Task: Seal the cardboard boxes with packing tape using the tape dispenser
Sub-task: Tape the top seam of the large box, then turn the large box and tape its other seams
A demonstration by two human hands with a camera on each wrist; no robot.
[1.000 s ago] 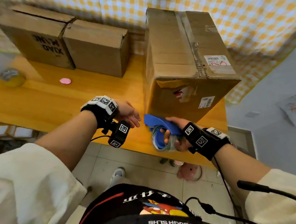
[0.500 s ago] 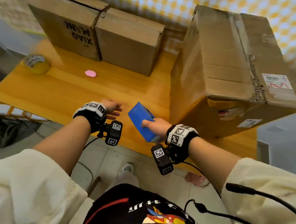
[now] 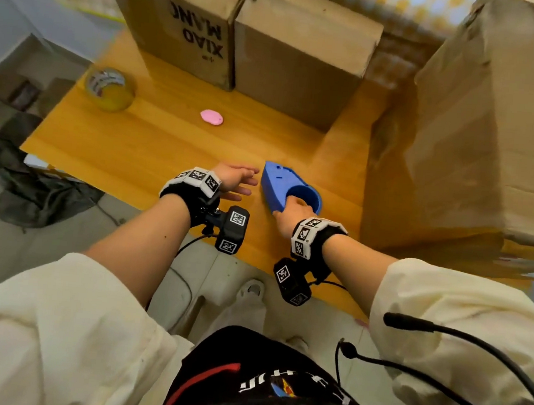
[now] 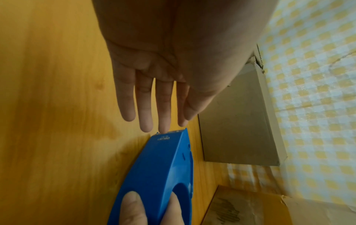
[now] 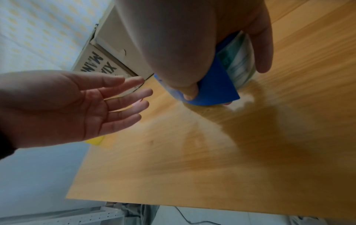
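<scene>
We are gripping the blue tape dispenser (image 3: 288,189) with our right hand (image 3: 292,216), thumb and fingers curled round its body, low over the near part of the wooden table (image 3: 152,155). Our left hand (image 3: 233,181) is hovering just beside its nose, fingers straight and slightly spread, holding nothing. Farther back, two cardboard boxes (image 3: 236,33) are standing side by side, a larger box (image 3: 482,125) to the right

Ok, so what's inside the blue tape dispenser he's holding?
Inside the blue tape dispenser sits a roll of clear packing tape, seen in the right wrist view. The right hand grips the dispenser and covers most of the roll; the tape's loose end cannot be seen.
</scene>
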